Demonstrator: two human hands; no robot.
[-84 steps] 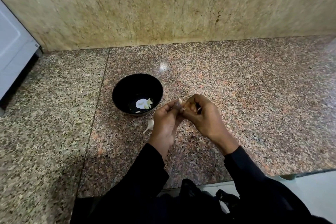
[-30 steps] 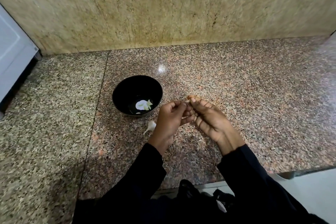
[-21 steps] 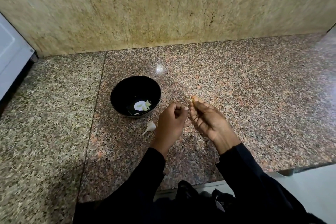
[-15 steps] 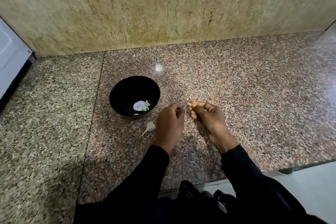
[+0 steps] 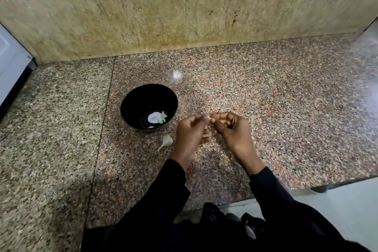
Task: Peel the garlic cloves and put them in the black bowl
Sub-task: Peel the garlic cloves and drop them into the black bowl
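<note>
closest in are the person's black sleeves [image 5: 169,194], reaching forward over the edge of the speckled granite counter [image 5: 286,108]. just past them the two hands meet above the stone, fingertips nearly touching: the left hand [image 5: 190,133] has its fingers curled and pinches a small pale garlic clove [image 5: 208,117] at its tip, and the right hand [image 5: 233,129], also curled, pinches the same clove from the other side. the clove is tiny and mostly covered by fingers, so how much skin is on it i cannot tell. just left of the left hand, a garlic bulb piece with a stalk [image 5: 166,141] lies on the counter, apart from the hand. a little beyond that stands the black bowl [image 5: 131,106], near the hands but not touching them, with a few pale peeled cloves [image 5: 157,117] on its bottom. farther back the counter ends at a beige stone wall [image 5: 122,10], and at the far left a white appliance [image 5: 10,67] edges in.
</note>
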